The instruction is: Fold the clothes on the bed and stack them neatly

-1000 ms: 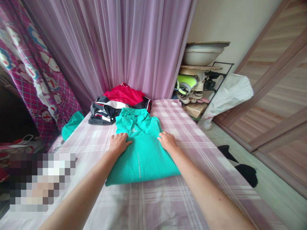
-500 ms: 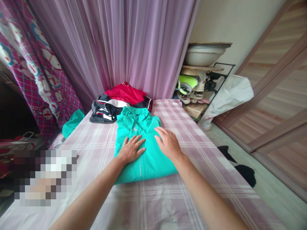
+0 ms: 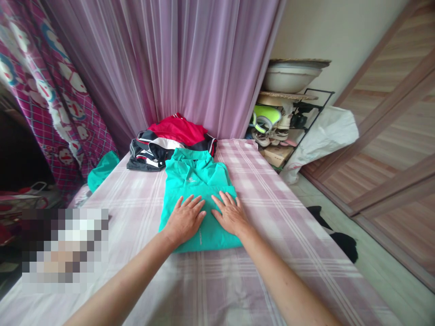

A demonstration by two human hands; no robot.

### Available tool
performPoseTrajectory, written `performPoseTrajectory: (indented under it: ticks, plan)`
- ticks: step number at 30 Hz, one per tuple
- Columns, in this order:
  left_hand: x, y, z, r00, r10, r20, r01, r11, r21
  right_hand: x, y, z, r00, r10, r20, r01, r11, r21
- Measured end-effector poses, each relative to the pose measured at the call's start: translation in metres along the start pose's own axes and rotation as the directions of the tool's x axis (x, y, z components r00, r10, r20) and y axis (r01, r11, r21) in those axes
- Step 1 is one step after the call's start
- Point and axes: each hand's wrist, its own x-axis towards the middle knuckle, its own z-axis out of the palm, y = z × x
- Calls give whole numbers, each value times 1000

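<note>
The shirt (image 3: 204,190) is laid out on the checked cloth (image 3: 278,235), at 12 o'clock from the wearer, with its collar (image 3: 192,155) turned to 12 and its thick folded edge to 6. Its lower part is doubled up into a flap, whose top edge is seen just below the small chest logo.

A second ago, the flap's upper corners were held by the fingers at either side. Those corners have since been let go, and the palms have been brought inward onto the fabric. The left hand (image 3: 186,220) is now laid at 8 o'clock from the shirt's middle, the right hand (image 3: 231,213) at 4. Both are opened out, palms down, fingers loosely spread, and nothing is gripped; a narrow gap is left between the thumbs. By this change, it may be judged, placing the flap has given way to smoothing it, and the fold appears to be lying fairly even.

The pile (image 3: 180,136) is left unmoved at 11 o'clock; whether it is touched by the collar cannot be told.
</note>
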Motion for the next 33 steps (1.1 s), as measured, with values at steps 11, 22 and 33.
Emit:
performPoseTrajectory:
  ticks: [11,22,33]
  plan:
    - [-13,1,25,999,-46,14,46,999,-18,-7,16,4,998,-68,-16,69,996,59]
    - [-16,-63,36,990,-128,-66,123,989,-83,-25,62,25,971,-152,-182,189,960,207]
    - [-62,-92,-5,991,112,-69,-128,948,-291,-64,105,-1,918,-386,90,347,893,287]
